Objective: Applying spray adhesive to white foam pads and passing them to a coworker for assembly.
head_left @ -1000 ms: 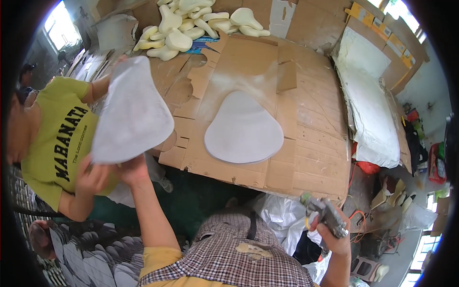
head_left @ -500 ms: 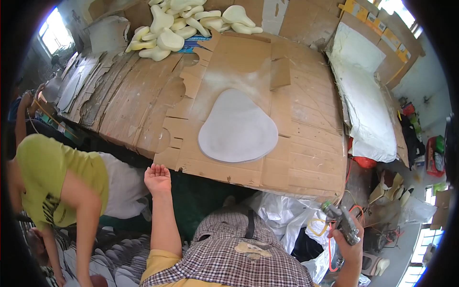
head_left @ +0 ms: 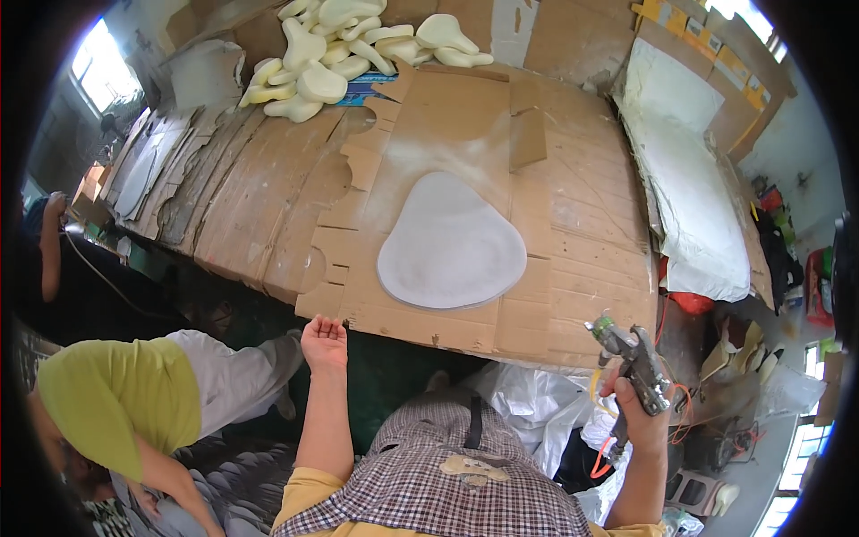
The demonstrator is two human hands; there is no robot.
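A spray gun with a green part near its nozzle is in my right hand, above the floor off the table's front right corner. Its nozzle points up and to the left. My left hand is at the table's front edge, palm up and holding nothing, with its fingers a little bent. On the cardboard-covered table lies a flat grey piece, shaped like a rounded triangle. Neither hand touches it.
Pale yellow foam saddle shapes are heaped at the far left of the table. A white-covered panel leans along the right. Close on my left a person in a lime shirt bends down over many grey pieces. Another person's arm shows farther left.
My right hand has brought the spray gun up and slightly left, toward the table. My left hand has shifted a little right. The person in the lime shirt has bent lower.
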